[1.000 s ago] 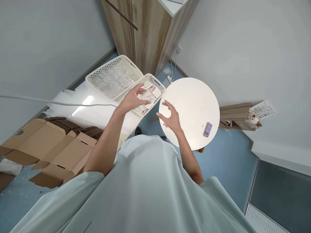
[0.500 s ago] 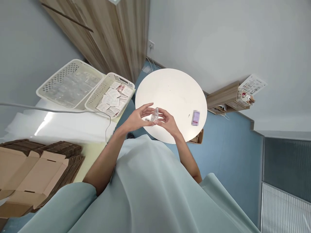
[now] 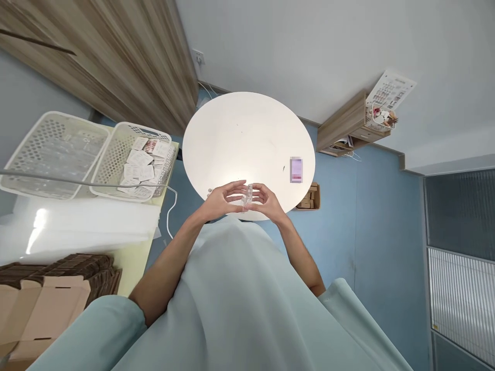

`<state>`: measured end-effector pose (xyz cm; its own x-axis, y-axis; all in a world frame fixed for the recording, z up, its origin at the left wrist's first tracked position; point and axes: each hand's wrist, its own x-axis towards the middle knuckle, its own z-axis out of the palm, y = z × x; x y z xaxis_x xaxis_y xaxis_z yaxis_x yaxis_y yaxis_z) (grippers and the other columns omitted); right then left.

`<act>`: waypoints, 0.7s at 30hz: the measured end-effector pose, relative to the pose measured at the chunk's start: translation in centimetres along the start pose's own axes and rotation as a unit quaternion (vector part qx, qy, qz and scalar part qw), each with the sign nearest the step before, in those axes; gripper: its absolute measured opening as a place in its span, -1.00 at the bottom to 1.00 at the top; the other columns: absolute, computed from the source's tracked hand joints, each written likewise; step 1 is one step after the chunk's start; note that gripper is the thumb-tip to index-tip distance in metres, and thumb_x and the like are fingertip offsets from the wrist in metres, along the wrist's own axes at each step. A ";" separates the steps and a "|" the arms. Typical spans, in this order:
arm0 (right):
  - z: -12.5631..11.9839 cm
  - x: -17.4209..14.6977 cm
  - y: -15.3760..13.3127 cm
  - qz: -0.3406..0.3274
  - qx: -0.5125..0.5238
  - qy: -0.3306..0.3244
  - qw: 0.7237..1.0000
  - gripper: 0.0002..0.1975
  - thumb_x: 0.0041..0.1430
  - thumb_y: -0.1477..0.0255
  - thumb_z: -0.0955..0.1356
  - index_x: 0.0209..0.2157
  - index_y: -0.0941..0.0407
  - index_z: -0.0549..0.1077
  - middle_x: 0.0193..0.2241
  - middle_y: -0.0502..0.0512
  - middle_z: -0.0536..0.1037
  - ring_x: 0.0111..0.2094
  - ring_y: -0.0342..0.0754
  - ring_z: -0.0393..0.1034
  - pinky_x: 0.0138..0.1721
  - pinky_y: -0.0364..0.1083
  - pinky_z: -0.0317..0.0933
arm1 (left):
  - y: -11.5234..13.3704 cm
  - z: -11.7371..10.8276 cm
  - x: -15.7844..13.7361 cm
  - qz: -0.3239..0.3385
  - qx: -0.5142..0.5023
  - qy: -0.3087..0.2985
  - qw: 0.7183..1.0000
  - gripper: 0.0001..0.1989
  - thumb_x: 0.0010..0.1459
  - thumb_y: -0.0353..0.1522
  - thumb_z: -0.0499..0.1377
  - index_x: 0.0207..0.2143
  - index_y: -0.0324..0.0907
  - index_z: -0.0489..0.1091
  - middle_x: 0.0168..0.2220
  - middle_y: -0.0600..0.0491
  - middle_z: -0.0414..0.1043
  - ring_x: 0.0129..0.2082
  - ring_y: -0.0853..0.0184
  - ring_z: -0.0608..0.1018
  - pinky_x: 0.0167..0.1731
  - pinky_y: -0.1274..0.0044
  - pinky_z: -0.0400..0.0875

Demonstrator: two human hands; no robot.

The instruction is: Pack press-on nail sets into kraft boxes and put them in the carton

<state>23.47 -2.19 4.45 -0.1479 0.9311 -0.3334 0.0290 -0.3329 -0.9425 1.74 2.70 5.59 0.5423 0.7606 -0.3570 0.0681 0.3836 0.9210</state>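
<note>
Above the near edge of the round white table [image 3: 247, 134], a small clear plastic case [image 3: 249, 194] sits between my two hands. Its two parts appear to stand at an angle to each other. My left hand [image 3: 219, 202] grips it from the left, thumb below and fingers curved above. From the right, my right hand [image 3: 269, 204] pinches the same case between thumb and fingers. Whatever may be inside the case is too small to make out. Some tiny metallic-looking bits [image 3: 210, 191] lie on the table just left of my left hand.
A pixelated purple rectangle [image 3: 296, 170] lies at the table's right. On the left, a basket of printed cards [image 3: 101, 178] and a basket of clear plastic pieces [image 3: 15, 149] stand near flat cardboard boxes [image 3: 50, 314]. A cable [image 3: 116, 185] crosses there. An open carton [image 3: 317, 196] stands beyond the table.
My view has swung, so the table and baskets appear further left. Both hands keep hold of the clear case, which now looks closer to the table's near edge.
</note>
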 end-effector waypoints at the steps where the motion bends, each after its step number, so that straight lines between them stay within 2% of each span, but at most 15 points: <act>1: -0.1 -0.2 0.1 0.001 0.004 0.009 1.000 -0.25 -0.10 0.09 0.69 0.10 -0.05 0.47 0.19 0.12 0.56 0.16 0.12 0.56 0.21 0.15 0.50 | 0.0 0.2 0.1 0.000 0.002 -0.004 1.000 0.02 -0.20 -0.08 0.65 0.35 0.03 0.48 0.29 -0.17 0.53 0.27 -0.17 0.58 0.28 -0.07 0.50; 5: -0.5 -0.9 0.5 0.002 0.022 0.029 0.999 -0.22 -0.15 0.09 0.70 0.09 -0.05 0.46 0.17 0.11 0.56 0.14 0.13 0.57 0.16 0.15 0.53 | -0.2 1.0 0.4 -0.004 0.013 -0.015 1.000 0.05 -0.21 -0.05 0.65 0.36 0.08 0.46 0.30 -0.14 0.52 0.27 -0.16 0.59 0.24 -0.04 0.55; 10: -1.0 -1.4 1.2 -0.006 0.029 0.007 1.000 -0.21 -0.10 0.09 0.70 0.12 -0.05 0.45 0.19 0.12 0.55 0.14 0.12 0.56 0.17 0.14 0.52 | -0.1 1.4 0.3 -0.012 0.024 -0.024 0.999 0.07 -0.24 -0.06 0.66 0.37 0.06 0.45 0.33 -0.15 0.49 0.29 -0.19 0.57 0.25 -0.05 0.54; 15: -0.7 -1.5 1.3 -0.016 0.028 0.019 0.999 -0.23 -0.08 0.08 0.69 0.12 -0.06 0.43 0.20 0.13 0.53 0.16 0.11 0.54 0.13 0.11 0.53 | 0.1 1.3 -0.1 -0.008 0.027 -0.023 0.999 0.06 -0.21 -0.06 0.65 0.37 0.07 0.44 0.34 -0.16 0.48 0.34 -0.20 0.52 0.26 -0.06 0.54; 21: -0.1 -1.3 1.0 -0.017 0.017 -0.003 1.000 -0.23 -0.06 0.07 0.68 0.14 -0.05 0.43 0.20 0.15 0.53 0.17 0.11 0.54 0.15 0.12 0.51 | -0.2 0.7 -0.6 -0.010 0.031 -0.021 0.999 0.09 -0.23 -0.02 0.65 0.38 0.04 0.43 0.34 -0.17 0.48 0.36 -0.22 0.49 0.28 -0.06 0.52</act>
<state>23.76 -3.74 3.97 -0.1539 0.9413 -0.3005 -0.0091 -0.3054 -0.9522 1.95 1.81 5.77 0.5741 0.7303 -0.3702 0.1301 0.3651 0.9219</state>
